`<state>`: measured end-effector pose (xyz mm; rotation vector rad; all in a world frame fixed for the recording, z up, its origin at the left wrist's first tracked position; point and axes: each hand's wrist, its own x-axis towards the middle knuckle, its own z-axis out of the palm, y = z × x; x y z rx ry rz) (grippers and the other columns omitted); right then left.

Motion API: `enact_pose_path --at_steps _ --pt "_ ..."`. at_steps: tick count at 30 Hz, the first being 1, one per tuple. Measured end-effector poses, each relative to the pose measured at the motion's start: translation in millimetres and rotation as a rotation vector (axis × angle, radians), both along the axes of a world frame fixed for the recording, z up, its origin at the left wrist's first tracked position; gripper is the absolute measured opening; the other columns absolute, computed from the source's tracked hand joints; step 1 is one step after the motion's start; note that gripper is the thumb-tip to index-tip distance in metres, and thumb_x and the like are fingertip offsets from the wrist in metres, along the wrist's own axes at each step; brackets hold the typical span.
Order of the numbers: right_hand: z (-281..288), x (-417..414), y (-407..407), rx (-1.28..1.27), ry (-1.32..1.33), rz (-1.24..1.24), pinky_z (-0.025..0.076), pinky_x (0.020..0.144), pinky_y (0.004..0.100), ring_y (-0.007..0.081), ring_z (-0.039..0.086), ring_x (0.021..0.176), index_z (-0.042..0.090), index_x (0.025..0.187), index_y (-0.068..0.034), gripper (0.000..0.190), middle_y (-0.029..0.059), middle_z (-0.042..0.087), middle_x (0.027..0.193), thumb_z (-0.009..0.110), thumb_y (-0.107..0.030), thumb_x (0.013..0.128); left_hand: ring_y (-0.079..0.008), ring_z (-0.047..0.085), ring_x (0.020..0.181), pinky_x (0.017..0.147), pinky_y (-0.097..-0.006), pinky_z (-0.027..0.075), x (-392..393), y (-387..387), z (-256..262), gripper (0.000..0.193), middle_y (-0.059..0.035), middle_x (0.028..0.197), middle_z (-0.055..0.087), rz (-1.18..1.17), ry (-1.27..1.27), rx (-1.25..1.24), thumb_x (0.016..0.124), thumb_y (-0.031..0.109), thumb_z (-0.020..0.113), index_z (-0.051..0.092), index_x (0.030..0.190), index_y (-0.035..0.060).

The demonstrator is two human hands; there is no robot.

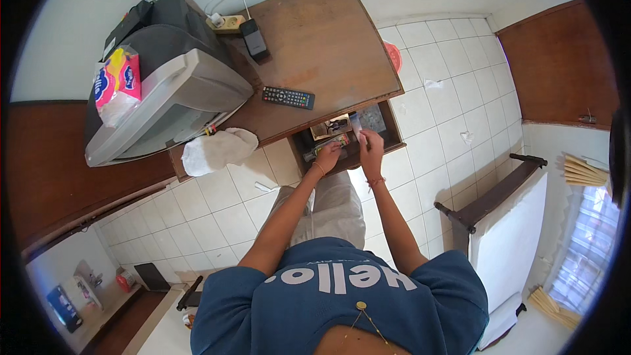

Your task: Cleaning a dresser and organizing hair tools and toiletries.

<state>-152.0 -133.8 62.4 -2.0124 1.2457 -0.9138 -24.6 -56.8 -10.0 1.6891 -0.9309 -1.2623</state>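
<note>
An open wooden drawer juts from the desk in front of me. My right hand reaches into it and pinches a small pale tube-like item with a blue end, held upright. Just left of it, my left hand is inside the drawer too, its fingers at a long package with a colourful label. Whether those fingers grip the package is hidden. Behind the hands, a small open box holds dark items, and a greyish flat thing lies at the drawer's right.
On the desktop lie a remote control and a black device cabled to a power strip. A CRT television carries a tissue pack. A white cloth hangs over the desk's front edge.
</note>
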Motion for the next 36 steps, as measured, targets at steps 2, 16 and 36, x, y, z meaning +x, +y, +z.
enact_pose_path --at_steps 2,16,36 --pt "17 -20 7 0.015 -0.010 -0.116 0.036 0.082 0.0336 0.0253 0.048 0.094 0.054 0.098 -0.002 0.021 0.0110 0.055 0.095 0.054 -0.014 0.081 -0.0120 0.055 0.067 0.062 -0.0237 0.044 -2 -3 49 0.026 -0.0074 0.081 0.058 0.151 0.200 -0.024 0.087 0.018 0.042 0.052 0.105 0.0032" --pt "-57 -47 28 0.839 -0.650 -0.741 0.035 0.086 0.0429 0.0290 0.036 0.111 0.016 0.130 -0.003 0.072 0.0157 0.035 0.124 0.050 -0.042 0.080 -0.0249 0.050 0.091 0.076 -0.0332 0.045 77 134 -40 0.047 -0.0139 0.104 0.047 0.890 0.388 0.280 0.086 0.033 0.042 0.034 0.122 0.0040" --pt "-67 -24 19 0.644 -0.060 -0.780 0.040 0.083 0.0384 0.0377 0.052 0.095 0.032 0.108 0.009 0.038 0.0283 0.050 0.102 0.049 -0.005 0.077 -0.0361 0.047 0.104 0.091 -0.0442 0.042 8 101 -8 0.028 -0.0257 0.109 0.046 1.105 1.238 0.395 0.087 0.004 0.029 0.038 0.107 -0.0122"
